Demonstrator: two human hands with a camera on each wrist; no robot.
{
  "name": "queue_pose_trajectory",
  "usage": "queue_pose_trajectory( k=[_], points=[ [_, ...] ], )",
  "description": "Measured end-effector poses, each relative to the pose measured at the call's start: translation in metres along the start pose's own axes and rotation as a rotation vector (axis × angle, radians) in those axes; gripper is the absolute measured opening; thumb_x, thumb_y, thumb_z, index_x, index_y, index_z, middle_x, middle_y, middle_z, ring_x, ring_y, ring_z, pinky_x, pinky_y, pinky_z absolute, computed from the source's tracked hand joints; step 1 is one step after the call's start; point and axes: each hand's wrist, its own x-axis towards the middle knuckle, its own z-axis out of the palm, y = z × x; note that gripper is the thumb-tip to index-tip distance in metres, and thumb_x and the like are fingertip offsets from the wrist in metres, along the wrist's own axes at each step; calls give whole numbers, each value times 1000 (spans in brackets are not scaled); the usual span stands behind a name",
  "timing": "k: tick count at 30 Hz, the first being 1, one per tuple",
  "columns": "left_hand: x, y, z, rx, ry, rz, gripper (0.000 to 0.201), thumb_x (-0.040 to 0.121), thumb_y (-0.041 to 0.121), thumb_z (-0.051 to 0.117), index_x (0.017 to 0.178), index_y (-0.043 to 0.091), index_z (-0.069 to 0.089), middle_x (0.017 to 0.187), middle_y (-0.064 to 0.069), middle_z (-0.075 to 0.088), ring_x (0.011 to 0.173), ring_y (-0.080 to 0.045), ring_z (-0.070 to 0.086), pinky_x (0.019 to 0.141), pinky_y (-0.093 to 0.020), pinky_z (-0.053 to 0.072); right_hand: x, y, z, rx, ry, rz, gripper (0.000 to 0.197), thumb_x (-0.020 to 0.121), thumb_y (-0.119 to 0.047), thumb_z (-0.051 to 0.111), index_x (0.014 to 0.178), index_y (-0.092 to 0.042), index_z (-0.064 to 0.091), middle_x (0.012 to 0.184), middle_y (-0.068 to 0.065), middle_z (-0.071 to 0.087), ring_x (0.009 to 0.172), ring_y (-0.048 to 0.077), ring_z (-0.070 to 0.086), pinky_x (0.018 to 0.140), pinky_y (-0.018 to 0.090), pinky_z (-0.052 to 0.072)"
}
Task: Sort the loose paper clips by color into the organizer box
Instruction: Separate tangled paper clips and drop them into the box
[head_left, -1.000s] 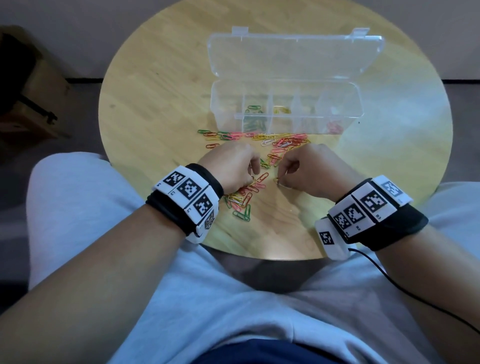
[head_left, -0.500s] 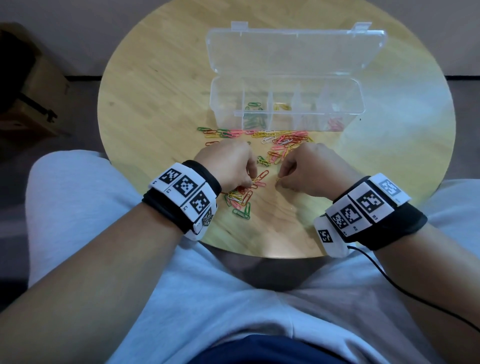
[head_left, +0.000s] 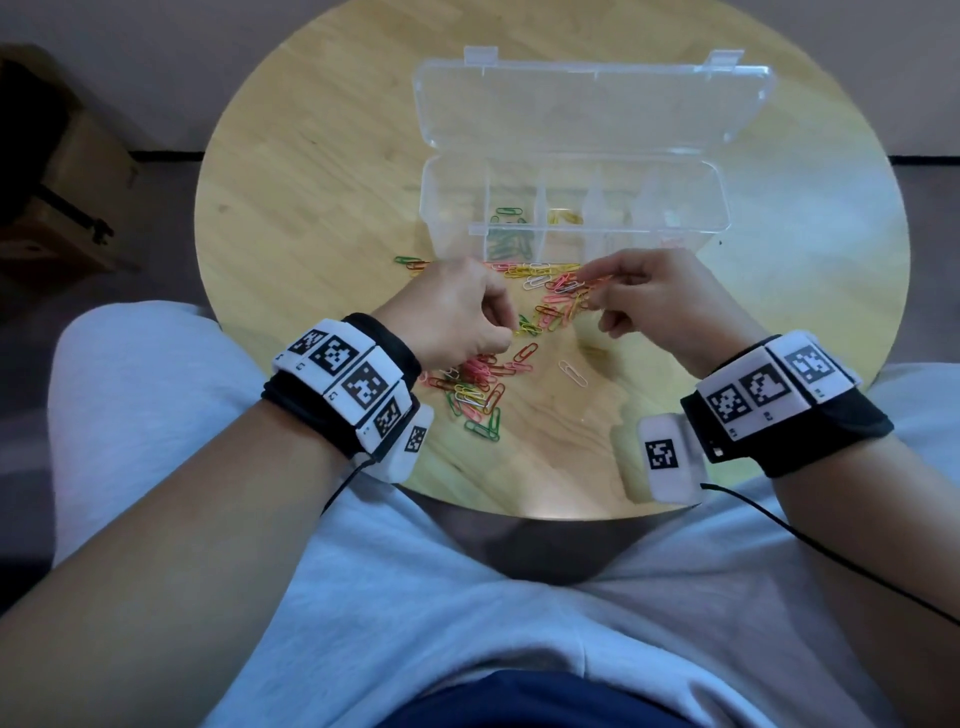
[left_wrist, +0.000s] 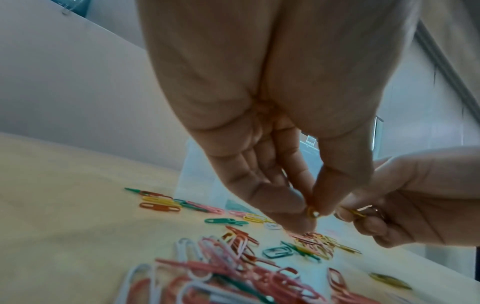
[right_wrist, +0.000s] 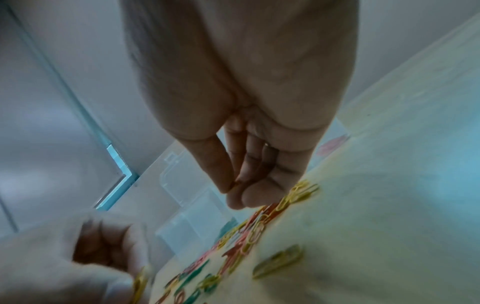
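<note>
Pale wood, round, the worktop (head_left: 322, 171) stands on a grey floor (head_left: 31, 332) near a light wall (head_left: 130, 62); a brown box (head_left: 72, 208) sits off its left edge. Grey-clad knees (head_left: 467, 597) tuck under the near edge. Both wrists wear black bands with white marker blocks (head_left: 348, 374), and a thin cable (head_left: 810, 540) trails from the right one.

Toward the far edge lies the clear organizer (head_left: 571, 202), lid (head_left: 592, 104) laid back; green clips (head_left: 509, 234) fill one compartment, yellow ones (head_left: 566, 217) the next. Loose clips (head_left: 483, 384) in pink, red, green, yellow and white scatter from its front wall to the near edge; one white clip (head_left: 573, 372) lies apart.

Above them the left hand (head_left: 462, 312) pinches a yellow clip (left_wrist: 311, 212) between thumb and fingertips. The right hand (head_left: 660, 296) pinches another clip (left_wrist: 357, 214) beside the pile's far part.
</note>
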Motion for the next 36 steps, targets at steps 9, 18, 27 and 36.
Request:
queue_pose_trajectory(
  k=[9,18,27,36],
  points=[
    [3,9,-2,-8,2,126,18,82,10,60,67,19,62,70,5,62,60,-3,52,57,-11,40,2,-6,1,103,-78,78,25,87,-1,47,72,-7,67,60,6,51,51,19,42,47,26,34],
    [15,11,-9,-234,-38,63,27,87,10,44,60,17,41,50,7,40,48,-11,38,59,-28,34,-4,-3,-3,-581,-166,10,9,74,-24,81,80,-23,74,54,-8,46,47,7,40,45,22,29],
    [19,29,-5,-28,-88,34,33,77,-3,43,60,18,26,58,2,26,52,-14,25,48,-24,22,-8,-3,4,-788,-176,25,13,74,-31,79,76,-20,73,66,-4,63,62,11,56,48,21,38],
    [25,31,15,188,-218,-69,30,76,5,49,60,19,28,59,0,27,56,-18,24,51,-29,18,-11,0,-1,-853,-150,38,21,72,-37,79,64,-24,65,68,-2,65,65,15,60,55,24,43]
  ],
)
